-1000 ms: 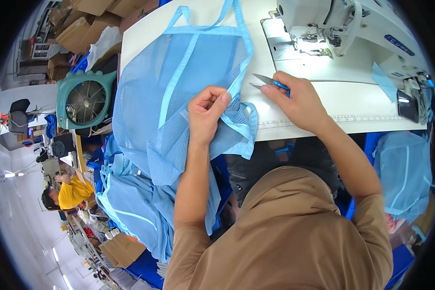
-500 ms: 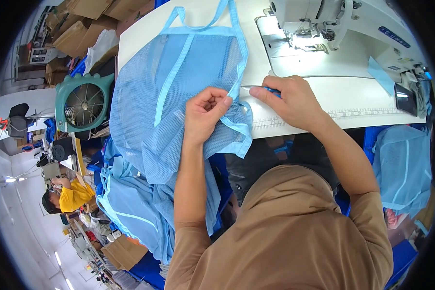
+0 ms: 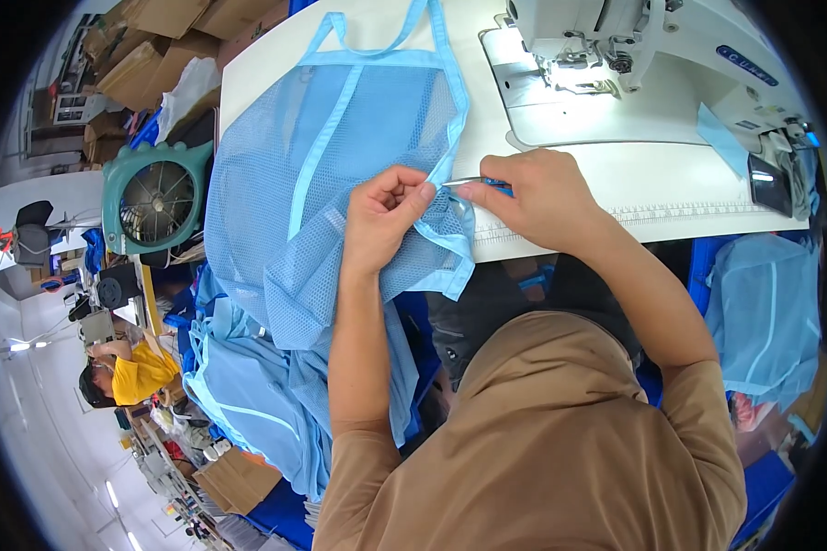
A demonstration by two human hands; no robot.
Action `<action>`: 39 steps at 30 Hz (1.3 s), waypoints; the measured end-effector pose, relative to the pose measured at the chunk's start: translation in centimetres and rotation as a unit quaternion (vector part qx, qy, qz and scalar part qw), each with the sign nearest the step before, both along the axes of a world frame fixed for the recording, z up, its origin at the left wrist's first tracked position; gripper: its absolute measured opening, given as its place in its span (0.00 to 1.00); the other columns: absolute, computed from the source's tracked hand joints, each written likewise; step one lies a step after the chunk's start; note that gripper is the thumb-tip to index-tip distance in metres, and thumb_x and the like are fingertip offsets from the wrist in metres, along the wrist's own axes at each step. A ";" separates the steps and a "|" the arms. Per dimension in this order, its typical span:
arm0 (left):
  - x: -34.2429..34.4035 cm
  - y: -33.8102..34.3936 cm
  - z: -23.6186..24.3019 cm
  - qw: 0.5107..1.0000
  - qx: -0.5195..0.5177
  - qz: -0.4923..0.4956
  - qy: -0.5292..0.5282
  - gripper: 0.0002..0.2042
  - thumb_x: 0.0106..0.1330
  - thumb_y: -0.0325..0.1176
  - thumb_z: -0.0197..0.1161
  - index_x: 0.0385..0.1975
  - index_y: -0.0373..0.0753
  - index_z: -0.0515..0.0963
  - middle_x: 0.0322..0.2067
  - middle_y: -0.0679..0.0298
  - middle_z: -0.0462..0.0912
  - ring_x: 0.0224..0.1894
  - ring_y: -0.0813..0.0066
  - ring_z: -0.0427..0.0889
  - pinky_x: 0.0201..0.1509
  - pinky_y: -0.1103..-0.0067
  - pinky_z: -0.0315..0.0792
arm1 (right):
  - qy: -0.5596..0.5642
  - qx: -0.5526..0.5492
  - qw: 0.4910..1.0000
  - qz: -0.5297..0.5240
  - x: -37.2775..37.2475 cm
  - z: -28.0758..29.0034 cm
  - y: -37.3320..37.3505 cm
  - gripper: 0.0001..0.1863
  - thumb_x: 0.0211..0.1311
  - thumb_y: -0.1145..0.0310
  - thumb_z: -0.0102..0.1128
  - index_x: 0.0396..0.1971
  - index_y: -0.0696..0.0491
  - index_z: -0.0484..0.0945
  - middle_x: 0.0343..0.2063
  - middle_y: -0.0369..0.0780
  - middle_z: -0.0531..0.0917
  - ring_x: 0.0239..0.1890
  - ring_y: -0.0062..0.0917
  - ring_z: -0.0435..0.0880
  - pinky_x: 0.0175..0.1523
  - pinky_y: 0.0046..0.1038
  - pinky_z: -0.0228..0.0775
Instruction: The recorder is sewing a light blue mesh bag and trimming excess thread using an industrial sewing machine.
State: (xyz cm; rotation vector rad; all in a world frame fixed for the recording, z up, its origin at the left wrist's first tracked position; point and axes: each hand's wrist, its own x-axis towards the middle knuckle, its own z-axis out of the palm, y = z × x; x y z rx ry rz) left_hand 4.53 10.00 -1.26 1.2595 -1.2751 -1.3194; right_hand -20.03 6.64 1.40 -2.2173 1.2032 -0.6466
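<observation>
A light-blue mesh bag [image 3: 248, 156] with paler binding strips and strap loops lies over the left part of the white table. My left hand [image 3: 383, 216] pinches the bag's bound edge between thumb and fingers. Closed in my right hand [image 3: 540, 197] is a pair of thread snips [image 3: 464, 181] with a blue handle, mostly hidden by the fingers. Its thin metal tip meets the binding right beside my left fingertips. Whether the blades are apart is too small to tell.
A sewing machine [image 3: 606, 64] stands at the far right of the table [image 3: 652, 170], near a phone [image 3: 770, 181]. Printed ruler markings run along the near edge. More blue mesh pieces [image 3: 248, 386] hang at left. A green fan [image 3: 159, 196] and a person in yellow [image 3: 147, 372] are further left.
My right hand has moved slightly left and down, bringing the snips' tip to the bag's binding beside my left fingertips. My left hand keeps its pinch.
</observation>
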 end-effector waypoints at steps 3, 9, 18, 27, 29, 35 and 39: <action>-0.2 -0.1 0.1 1.000 -0.003 0.005 -0.004 0.06 0.72 0.29 0.70 0.42 0.33 0.85 0.28 0.76 0.81 0.29 0.92 0.72 0.31 0.89 0.63 | 0.030 -0.046 0.998 0.016 -0.3 -0.4 -0.1 0.27 0.71 0.42 0.60 0.24 0.52 0.82 0.18 0.45 0.82 0.25 0.45 0.83 0.31 0.44 0.72; 0.1 -0.1 0.2 0.999 0.005 -0.010 -0.043 0.10 0.74 0.34 0.69 0.41 0.32 0.86 0.28 0.76 0.82 0.30 0.91 0.73 0.33 0.87 0.65 | 0.010 0.022 1.000 -0.006 -0.7 -1.1 0.4 0.27 0.71 0.42 0.60 0.23 0.52 0.82 0.15 0.44 0.79 0.23 0.45 0.82 0.31 0.44 0.71; 1.1 -0.4 -0.6 0.998 -0.001 -0.010 0.061 0.10 0.76 0.34 0.66 0.42 0.32 0.86 0.32 0.74 0.84 0.33 0.88 0.76 0.39 0.87 0.69 | -0.071 0.061 0.996 0.005 0.7 -1.3 0.0 0.30 0.71 0.41 0.61 0.19 0.54 0.77 0.13 0.45 0.75 0.20 0.45 0.77 0.29 0.43 0.67; 1.1 -0.3 -0.5 0.996 0.004 -0.017 0.088 0.10 0.77 0.34 0.64 0.39 0.33 0.85 0.30 0.74 0.82 0.32 0.89 0.74 0.38 0.87 0.67 | -0.094 0.062 0.994 -0.004 1.2 -1.5 0.0 0.31 0.71 0.41 0.61 0.18 0.54 0.77 0.12 0.45 0.74 0.19 0.45 0.77 0.29 0.43 0.66; 1.1 -0.4 -0.5 0.996 0.003 -0.017 0.086 0.10 0.77 0.34 0.64 0.39 0.33 0.85 0.30 0.75 0.82 0.32 0.89 0.74 0.37 0.87 0.67 | -0.087 0.077 0.993 -0.004 1.1 -1.5 0.0 0.31 0.71 0.41 0.61 0.19 0.54 0.77 0.12 0.45 0.74 0.19 0.45 0.76 0.29 0.43 0.67; 0.9 -0.3 -0.5 0.997 -0.002 -0.014 0.082 0.10 0.77 0.35 0.65 0.38 0.33 0.85 0.29 0.75 0.82 0.31 0.89 0.74 0.36 0.86 0.67 | -0.093 0.101 0.991 -0.002 0.8 -1.1 -0.2 0.31 0.71 0.42 0.62 0.19 0.55 0.76 0.12 0.45 0.74 0.19 0.45 0.75 0.30 0.43 0.66; 1.5 -0.2 -0.8 0.997 0.002 -0.026 0.076 0.10 0.77 0.34 0.65 0.38 0.33 0.84 0.30 0.73 0.82 0.32 0.88 0.74 0.38 0.86 0.67 | -0.071 0.105 0.992 0.010 1.0 -0.8 -0.4 0.31 0.71 0.42 0.62 0.19 0.55 0.76 0.13 0.45 0.74 0.20 0.45 0.75 0.30 0.42 0.66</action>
